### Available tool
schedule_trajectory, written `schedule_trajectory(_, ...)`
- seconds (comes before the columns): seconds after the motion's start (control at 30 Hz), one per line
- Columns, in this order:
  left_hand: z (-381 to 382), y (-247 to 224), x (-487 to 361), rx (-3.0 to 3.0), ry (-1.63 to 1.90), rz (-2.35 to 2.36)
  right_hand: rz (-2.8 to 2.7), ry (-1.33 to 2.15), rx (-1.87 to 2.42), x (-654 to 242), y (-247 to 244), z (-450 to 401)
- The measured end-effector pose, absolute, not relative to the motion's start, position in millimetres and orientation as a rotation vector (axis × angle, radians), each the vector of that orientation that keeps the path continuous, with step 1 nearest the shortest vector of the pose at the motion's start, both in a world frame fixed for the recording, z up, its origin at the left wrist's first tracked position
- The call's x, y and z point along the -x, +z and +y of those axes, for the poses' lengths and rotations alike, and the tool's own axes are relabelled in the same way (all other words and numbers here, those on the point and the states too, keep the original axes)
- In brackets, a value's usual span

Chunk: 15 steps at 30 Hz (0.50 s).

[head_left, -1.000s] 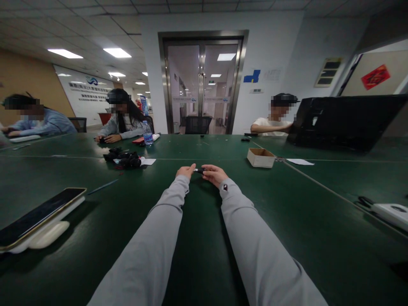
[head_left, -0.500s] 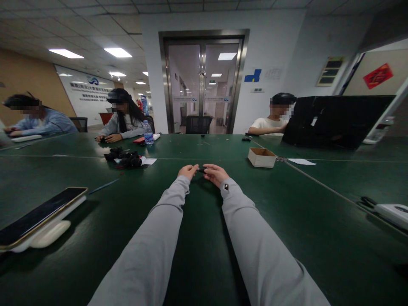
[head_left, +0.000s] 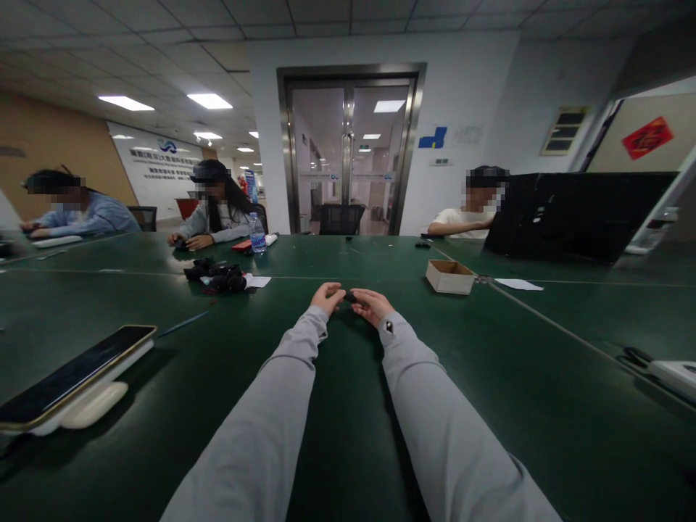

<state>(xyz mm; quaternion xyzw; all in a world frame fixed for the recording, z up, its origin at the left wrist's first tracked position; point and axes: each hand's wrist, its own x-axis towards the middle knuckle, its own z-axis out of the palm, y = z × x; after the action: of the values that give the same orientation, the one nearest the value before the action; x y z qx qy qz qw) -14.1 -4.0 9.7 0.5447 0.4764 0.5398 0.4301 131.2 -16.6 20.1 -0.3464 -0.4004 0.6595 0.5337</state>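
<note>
Over the green table (head_left: 348, 406), both my arms in grey sleeves reach far forward. A small black piece (head_left: 349, 296) sits between my two hands, too small and dark to tell its kind. My right hand (head_left: 374, 305) pinches it between thumb and fingers. Just to its left, my left hand (head_left: 327, 296) has its thumb and forefinger slightly parted, the fingertips right beside the black piece. Whether the left thumb still touches it is hard to see.
An open cardboard box (head_left: 449, 277) stands to the right, with white paper (head_left: 519, 284) beyond. Black gear (head_left: 216, 275) and a water bottle (head_left: 257, 233) are on the left. Nearer lie a phone (head_left: 81, 370) and a thin blue stick (head_left: 183, 323). Several people sit across, one behind a black monitor (head_left: 576, 214).
My left fingers have loosened from the black piece and spread a little. The piece has tilted and stays with my right hand. The whole view has shifted slightly down and right.
</note>
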Motion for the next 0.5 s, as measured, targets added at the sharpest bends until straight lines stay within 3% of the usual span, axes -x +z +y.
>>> schedule_trajectory(0.5,-10.3,13.6,14.2,-1.465,1.295,1.192,-0.986,1.552,0.832,-131.7,16.9,-16.0)
